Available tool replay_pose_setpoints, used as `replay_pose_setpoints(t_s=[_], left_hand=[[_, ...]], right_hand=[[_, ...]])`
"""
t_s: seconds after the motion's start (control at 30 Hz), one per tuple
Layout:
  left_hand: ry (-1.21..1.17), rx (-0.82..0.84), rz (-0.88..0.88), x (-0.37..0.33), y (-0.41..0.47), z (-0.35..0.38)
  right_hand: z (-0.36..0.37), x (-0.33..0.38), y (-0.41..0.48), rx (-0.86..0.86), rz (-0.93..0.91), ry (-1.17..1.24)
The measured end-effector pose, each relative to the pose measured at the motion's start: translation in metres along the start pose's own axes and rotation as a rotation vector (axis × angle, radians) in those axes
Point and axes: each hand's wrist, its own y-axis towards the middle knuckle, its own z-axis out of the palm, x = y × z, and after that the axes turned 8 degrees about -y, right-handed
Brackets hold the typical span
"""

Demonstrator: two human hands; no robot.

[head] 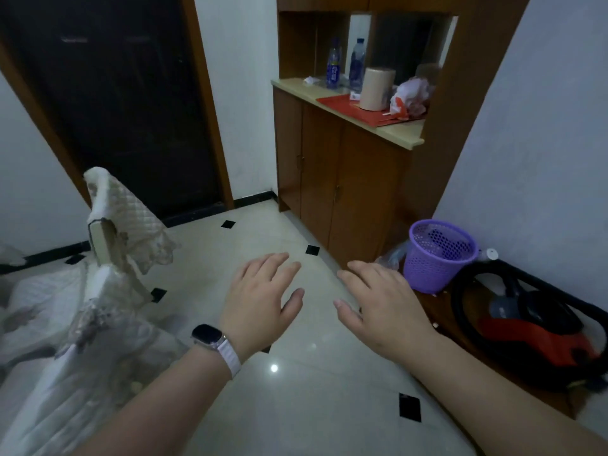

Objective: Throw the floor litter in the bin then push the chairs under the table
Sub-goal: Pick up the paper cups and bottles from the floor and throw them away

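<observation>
fig.: view from my head, looking fwd and down.
(a) tiled floor [263, 232]: glossy, pale w/ small black insets; no obvious litter on the open stretch in front of me.
(b) wooden cabinet [332, 179]: far centre-right, doors closed, bottles and clutter on its counter.
(c) chair [125, 218]: left, draped in a quilted white cover. i can't pick out the table; more white cloth fills the near left.
(d) vacuum [526, 327]: near right, hose looped on the floor just beside the bin.
(e) bin [434, 258]: purple mesh basket, upright, by the right wall, between cabinet and vacuum.
(f) my left hand [263, 301] and right hand [381, 301]: both spread, fingers straight, palms down, holding nothing; the right one is nearer the bin.
(g) crumpled clear plastic scrap [390, 256]: just left of the bin at the cabinet foot; prob. litter, can't be sure.
(h) watch [205, 335]: on my left wrist.

risks, as i judge: the bin looks light, so a hard toss or a knock could tip it. the hose loop could catch a foot. the loose chair cover may slip or snag when pushed.
</observation>
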Motion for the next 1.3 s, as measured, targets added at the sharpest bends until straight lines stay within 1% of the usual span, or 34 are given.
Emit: replay_pose_setpoints(t_s=[0.2,0.33,0.4,0.53,0.67,0.8,0.93,1.03,1.17,1.3], left_hand=[[0.050,-0.007,-0.075,0.055,0.041,0.023],[0.080,0.040,-0.093,0.076,0.077,0.050],[0.109,0.066,-0.111,0.086,0.102,0.060],[0.154,0.060,-0.191,0.106,0.167,0.077],[0.236,0.058,-0.216,0.132,0.236,0.082],[0.272,0.033,-0.304,0.156,0.286,0.087],[0.290,0.011,-0.306,0.178,0.302,0.101],[0.286,0.014,-0.335,0.208,0.318,0.110],[0.274,0.002,-0.371,0.270,0.334,0.121],[0.257,-0.016,-0.411,0.351,0.362,0.130]], right_hand=[[0.047,-0.017,0.072,-0.013,-0.104,0.038],[0.086,-0.038,0.118,-0.011,-0.133,0.094],[0.107,-0.052,0.146,0.006,-0.139,0.108],[0.141,-0.091,0.216,0.034,-0.179,0.170],[0.160,-0.128,0.288,0.016,-0.239,0.205],[0.185,-0.150,0.345,0.010,-0.294,0.236],[0.210,-0.140,0.388,0.029,-0.317,0.296],[0.231,-0.125,0.427,0.030,-0.369,0.303],[0.266,-0.108,0.481,0.037,-0.411,0.297],[0.301,-0.086,0.548,0.081,-0.426,0.247]])
